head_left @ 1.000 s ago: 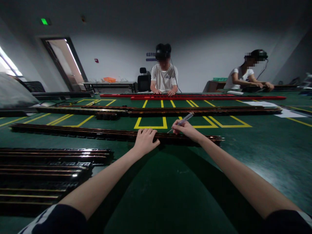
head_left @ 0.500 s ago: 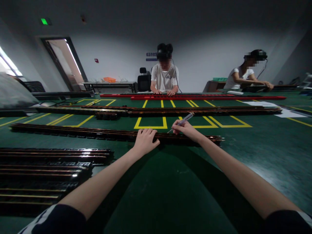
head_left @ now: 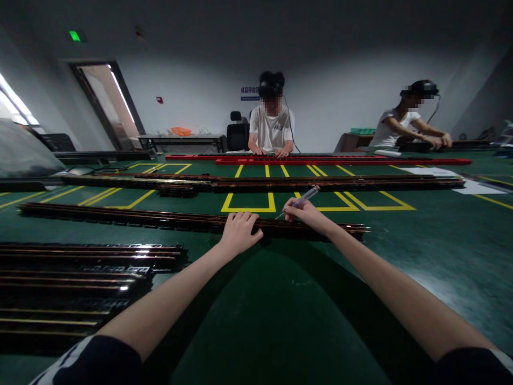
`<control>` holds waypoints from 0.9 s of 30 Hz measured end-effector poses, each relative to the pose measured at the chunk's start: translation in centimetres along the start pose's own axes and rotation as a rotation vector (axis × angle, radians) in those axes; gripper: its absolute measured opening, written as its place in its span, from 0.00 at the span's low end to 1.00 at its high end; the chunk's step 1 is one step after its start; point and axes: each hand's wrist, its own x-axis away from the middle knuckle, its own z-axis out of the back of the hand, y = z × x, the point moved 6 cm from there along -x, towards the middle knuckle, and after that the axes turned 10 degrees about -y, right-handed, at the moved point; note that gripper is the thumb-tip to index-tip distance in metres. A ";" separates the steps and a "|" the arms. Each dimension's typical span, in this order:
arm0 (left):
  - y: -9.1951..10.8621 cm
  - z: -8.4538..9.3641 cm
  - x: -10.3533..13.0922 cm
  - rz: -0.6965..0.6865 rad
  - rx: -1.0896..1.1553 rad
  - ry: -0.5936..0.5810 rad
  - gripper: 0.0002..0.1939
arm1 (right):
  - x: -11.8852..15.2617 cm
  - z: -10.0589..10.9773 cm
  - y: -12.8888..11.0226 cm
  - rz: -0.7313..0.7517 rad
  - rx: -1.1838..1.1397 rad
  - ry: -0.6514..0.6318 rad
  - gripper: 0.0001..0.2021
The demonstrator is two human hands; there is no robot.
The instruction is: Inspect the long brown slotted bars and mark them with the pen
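A long black rail with copper-coloured strips (head_left: 160,217) lies across the green table before me. My left hand (head_left: 239,231) grips it near the middle, fingers over the top and thumb on the near side. In my right hand (head_left: 301,212) is a slim screwdriver with a clear handle (head_left: 309,194), held like a pen. Its thin shaft slants down to the left, the tip at the rail just right of my left hand. Whether the tip touches a screw or slot is too small to tell.
More black rails (head_left: 80,256) are stacked at the near left. Another row of rails (head_left: 336,183) runs across behind mine, with red rails (head_left: 344,160) farther back. A co-worker (head_left: 272,125) sits opposite; another person (head_left: 396,128) works at the right. White papers (head_left: 476,185) lie at right.
Both my hands and the screwdriver stay practically in place. The hands of the person at the right have shifted slightly.
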 end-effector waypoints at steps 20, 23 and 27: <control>-0.2 -0.2 0.0 0.002 -0.007 0.018 0.19 | -0.2 0.1 0.3 0.008 0.009 -0.003 0.09; -0.2 -0.3 0.0 -0.008 -0.001 0.024 0.19 | -0.2 0.1 0.4 0.011 0.007 -0.009 0.09; -0.2 -0.3 0.0 -0.003 -0.009 0.023 0.18 | -0.2 0.1 0.4 0.013 0.004 -0.015 0.09</control>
